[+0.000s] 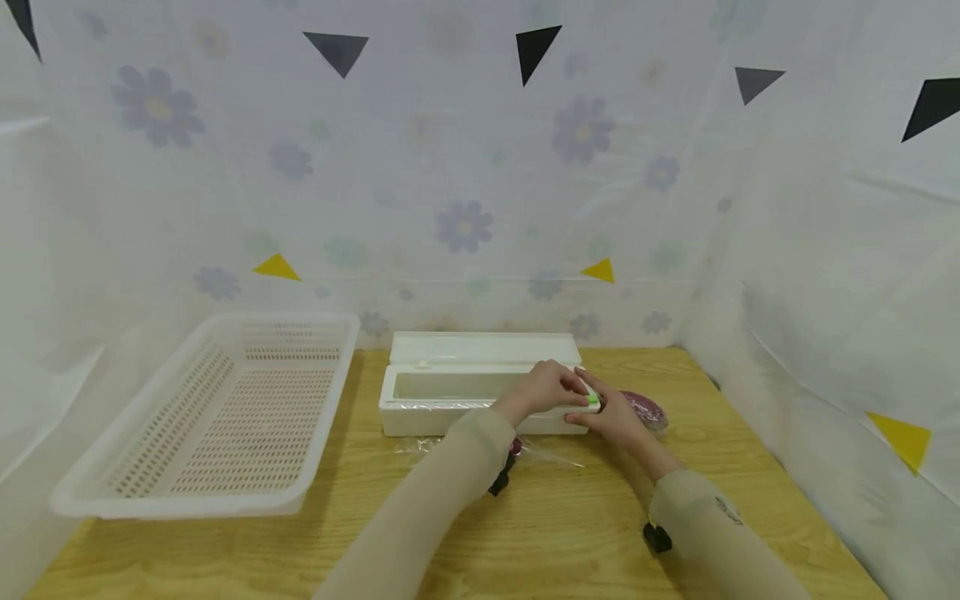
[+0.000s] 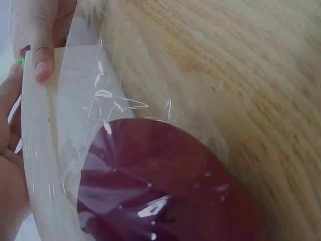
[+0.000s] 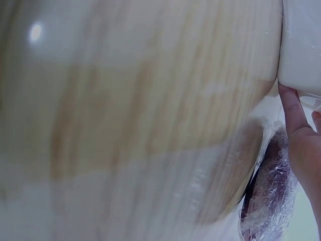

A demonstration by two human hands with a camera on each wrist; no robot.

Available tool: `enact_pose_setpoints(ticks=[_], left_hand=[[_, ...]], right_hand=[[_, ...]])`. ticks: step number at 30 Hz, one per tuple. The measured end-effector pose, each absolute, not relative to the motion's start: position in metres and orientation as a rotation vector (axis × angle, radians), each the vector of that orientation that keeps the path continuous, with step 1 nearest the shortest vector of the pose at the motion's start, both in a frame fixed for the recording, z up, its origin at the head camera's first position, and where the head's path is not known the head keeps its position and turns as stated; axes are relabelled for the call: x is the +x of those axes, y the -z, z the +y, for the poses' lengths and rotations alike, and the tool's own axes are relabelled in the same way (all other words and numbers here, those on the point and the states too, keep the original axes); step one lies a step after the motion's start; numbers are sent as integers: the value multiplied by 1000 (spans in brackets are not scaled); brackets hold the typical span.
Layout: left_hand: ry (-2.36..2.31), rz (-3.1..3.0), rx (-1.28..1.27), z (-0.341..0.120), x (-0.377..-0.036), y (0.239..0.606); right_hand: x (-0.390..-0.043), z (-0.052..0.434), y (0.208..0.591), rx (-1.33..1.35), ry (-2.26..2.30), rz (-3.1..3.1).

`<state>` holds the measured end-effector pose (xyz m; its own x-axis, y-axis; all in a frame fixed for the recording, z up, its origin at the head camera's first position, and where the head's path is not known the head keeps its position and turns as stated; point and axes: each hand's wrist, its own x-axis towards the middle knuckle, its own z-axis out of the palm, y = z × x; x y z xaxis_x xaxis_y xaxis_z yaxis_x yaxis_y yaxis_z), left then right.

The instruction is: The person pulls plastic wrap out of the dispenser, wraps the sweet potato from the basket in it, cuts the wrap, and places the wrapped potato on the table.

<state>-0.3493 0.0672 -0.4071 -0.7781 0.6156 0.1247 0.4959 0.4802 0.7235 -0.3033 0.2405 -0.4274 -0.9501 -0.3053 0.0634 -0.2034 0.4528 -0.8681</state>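
Observation:
A white cling film dispenser (image 1: 423, 421) stands on the table with its lid (image 1: 483, 346) raised. My left hand (image 1: 540, 390) reaches over its right end and pinches the small green slide cutter (image 1: 592, 399). Around that same end my right hand (image 1: 618, 417) grips the box, thumb on the front face. Clear film (image 2: 100, 95) hangs down the front and lies over a dark red-purple, smooth rounded thing (image 2: 165, 186), whose kind I cannot tell. In the head view my left forearm mostly hides it. A film-wrapped purple thing (image 1: 645, 410) lies behind my right hand.
A large white plastic basket (image 1: 296, 500) stands at the left of the wooden table (image 1: 585, 533). Flowered sheeting (image 1: 465, 167) closes off the back, and pale sheeting hangs at both sides. Each wrist wears a small black device (image 1: 657, 537).

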Motion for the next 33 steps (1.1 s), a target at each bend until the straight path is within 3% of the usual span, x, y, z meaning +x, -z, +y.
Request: enact_pose_setpoints(ticks=[11,21,33], left_hand=[[-1120,2629,1067,67,-351,409],[-1104,2614,1104,62,-350,408],[-1064,2654,1157,60,-352,409]], right_hand=[[-302,243,427,-440,1455,2619],[-321,253,456,-436,1410,2686],[-325,255,461,-436,1412,2706]])
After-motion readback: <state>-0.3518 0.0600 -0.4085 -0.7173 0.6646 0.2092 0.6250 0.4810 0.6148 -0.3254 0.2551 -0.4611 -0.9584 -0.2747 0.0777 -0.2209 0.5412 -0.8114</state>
